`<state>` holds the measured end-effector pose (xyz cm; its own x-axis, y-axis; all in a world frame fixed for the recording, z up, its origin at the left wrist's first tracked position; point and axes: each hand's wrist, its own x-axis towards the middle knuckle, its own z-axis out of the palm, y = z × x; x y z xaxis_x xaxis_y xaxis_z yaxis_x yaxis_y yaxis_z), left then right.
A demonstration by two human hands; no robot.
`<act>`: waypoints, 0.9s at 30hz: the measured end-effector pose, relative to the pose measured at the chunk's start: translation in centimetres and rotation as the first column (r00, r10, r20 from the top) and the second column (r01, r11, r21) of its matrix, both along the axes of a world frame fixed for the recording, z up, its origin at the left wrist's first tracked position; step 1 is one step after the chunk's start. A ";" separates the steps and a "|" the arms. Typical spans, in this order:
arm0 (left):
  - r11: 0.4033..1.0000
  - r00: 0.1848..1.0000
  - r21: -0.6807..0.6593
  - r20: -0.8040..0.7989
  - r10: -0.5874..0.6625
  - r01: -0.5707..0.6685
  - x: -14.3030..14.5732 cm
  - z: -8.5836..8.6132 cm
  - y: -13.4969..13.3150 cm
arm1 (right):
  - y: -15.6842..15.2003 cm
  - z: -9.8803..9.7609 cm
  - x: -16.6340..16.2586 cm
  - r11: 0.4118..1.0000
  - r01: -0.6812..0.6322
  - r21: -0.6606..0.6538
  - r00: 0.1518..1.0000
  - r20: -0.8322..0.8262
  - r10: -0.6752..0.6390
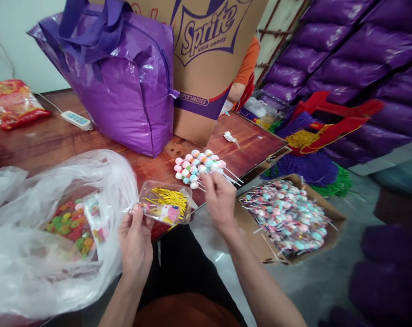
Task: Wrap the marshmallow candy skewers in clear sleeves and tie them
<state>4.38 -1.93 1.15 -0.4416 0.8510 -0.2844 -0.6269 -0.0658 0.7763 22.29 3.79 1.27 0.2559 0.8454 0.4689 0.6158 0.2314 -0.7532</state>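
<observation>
My left hand [136, 236] is closed in a pinch on a thin clear plastic wrapper [128, 209], at the left end of a clear plastic tray [189, 195]. Yellow twist ties [170, 198] lie in that tray, and a picture of a white and pink cartoon figure shows at its front. Over the table edge my right hand [221, 197] is closed, thumb and finger pinching at a marshmallow stick beside the pile. That pile of marshmallow sticks [195, 165], pink, white and blue, lies with its white sticks pointing right. My right fingers partly hide what they grip.
A plastic bag [114, 172] of colourful ring candies stands left. Behind are a purple bag [131, 91], a carton [195, 122], a power strip [76, 120] and a red candy packet [13, 104]. At right sits an open box [335, 229] of wrapped marshmallow sticks. A co-worker's orange sleeve [248, 61] shows behind.
</observation>
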 end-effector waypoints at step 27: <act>0.984 0.983 -0.016 -0.054 0.178 -0.179 -2.7 -1.5 2.7 | -9.3 0.3 -0.7 0.929 -0.331 0.164 0.942 0.002 0.336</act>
